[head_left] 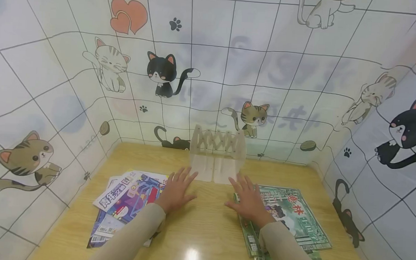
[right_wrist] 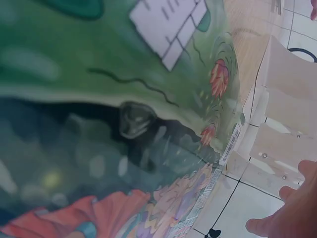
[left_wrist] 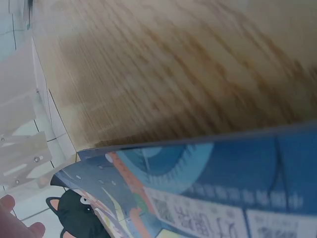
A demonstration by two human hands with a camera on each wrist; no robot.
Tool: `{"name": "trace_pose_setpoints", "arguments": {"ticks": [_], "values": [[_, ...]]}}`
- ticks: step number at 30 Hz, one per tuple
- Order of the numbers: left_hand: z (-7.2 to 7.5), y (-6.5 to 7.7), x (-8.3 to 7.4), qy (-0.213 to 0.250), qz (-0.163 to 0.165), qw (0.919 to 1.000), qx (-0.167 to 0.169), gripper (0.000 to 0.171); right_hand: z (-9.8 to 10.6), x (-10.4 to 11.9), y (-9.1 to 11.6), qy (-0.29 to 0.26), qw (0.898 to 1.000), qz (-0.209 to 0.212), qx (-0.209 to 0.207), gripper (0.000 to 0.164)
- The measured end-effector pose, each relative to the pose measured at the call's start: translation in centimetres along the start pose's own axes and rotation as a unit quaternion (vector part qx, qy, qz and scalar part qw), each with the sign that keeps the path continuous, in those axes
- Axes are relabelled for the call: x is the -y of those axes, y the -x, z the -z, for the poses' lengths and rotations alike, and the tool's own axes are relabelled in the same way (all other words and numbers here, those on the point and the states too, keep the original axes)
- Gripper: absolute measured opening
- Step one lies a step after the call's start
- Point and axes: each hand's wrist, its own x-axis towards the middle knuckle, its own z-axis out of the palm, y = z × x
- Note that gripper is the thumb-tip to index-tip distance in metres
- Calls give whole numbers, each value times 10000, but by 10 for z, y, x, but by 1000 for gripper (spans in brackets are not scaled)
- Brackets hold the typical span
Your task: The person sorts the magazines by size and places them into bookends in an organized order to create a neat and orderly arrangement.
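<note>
Fingers [head_left: 186,175] released, both hands flat; left hand [head_left: 175,191] | right hand [head_left: 250,201] | rack [head_left: 216,156] ahead

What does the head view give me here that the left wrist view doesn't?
Only the head view shows both hands, left hand and right hand, flat on the wooden table, plus the green magazines at the right. Only the left wrist view shows the blue magazine cover close up. Both show the translucent folding rack and the table.
</note>
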Motion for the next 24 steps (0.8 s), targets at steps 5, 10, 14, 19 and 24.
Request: {"name": "trace_pose_setpoints", "arguments": {"ticks": [5,10,14,19,24], "values": [[-2,-1,5,499,278,9980,-271,83,-5,-5,2,-155,9993,-337,16,85],[-3,-1,7,1052,684,9917,-278,81,-4,-8,5,-566,9951,-786,210,82],[-3,-3,9,1329,1088,9849,-201,82,-2,-9,8,-741,9915,-1000,366,82],[2,-13,13,1687,1408,9750,-337,83,-5,-14,11,-822,9881,-1162,578,82],[9,-25,15,1915,1716,9652,-474,82,-6,-17,13,-844,9786,-1652,894,85]]}}
